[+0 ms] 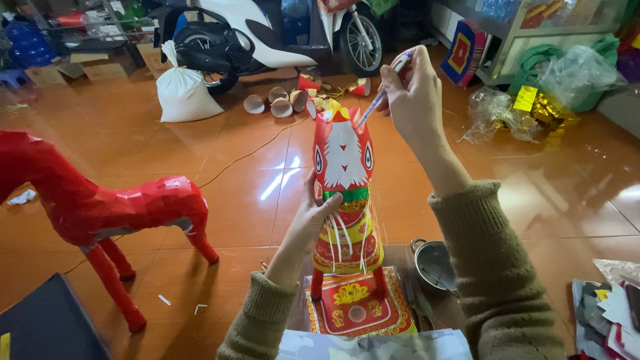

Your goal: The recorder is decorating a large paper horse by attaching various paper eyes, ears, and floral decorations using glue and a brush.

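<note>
A decorated red paper horse [344,193] with a white face, painted eyes and yellow-green trim stands upright on a red and gold patterned base [357,312]. My left hand [313,223] grips its neck from the left side. My right hand [415,93] is raised above its head and pinches a thin white and blue brush [381,93], whose tip touches the top of the head.
A plain red paper horse [100,210] stands on the orange tiled floor at left. A small metal pot [435,263] sits right of the base. Paper scraps [610,313] lie at bottom right. A white sack [183,90], paper cups [283,103] and a scooter [267,33] are behind.
</note>
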